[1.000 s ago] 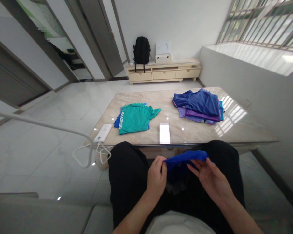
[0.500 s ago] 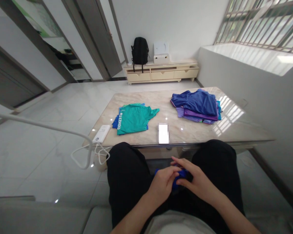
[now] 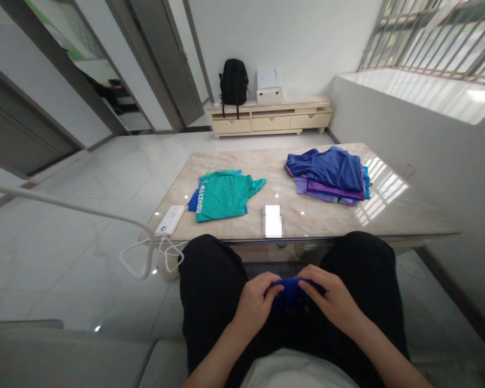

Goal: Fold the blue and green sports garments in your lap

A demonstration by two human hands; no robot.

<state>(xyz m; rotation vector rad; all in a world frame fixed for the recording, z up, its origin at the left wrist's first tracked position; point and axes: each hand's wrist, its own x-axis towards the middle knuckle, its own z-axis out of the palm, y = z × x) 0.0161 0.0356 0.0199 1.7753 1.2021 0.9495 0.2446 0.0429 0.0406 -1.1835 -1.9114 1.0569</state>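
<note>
Both left hand (image 3: 254,299) and right hand (image 3: 333,297) have parted, each grip pinching blue cloth (image 3: 291,291), its edge straightened, just short of the bench (image 3: 262,166).

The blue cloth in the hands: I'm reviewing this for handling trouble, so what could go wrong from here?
The left hand and right hand hold the blue cloth by its upper edge above the lap, so it might drop between the legs if a grip slips.

The white cable loops beside the left knee; a leg movement could snag it.

The navy garment lies unevenly atop its pile, so a bump might shift it.
</note>
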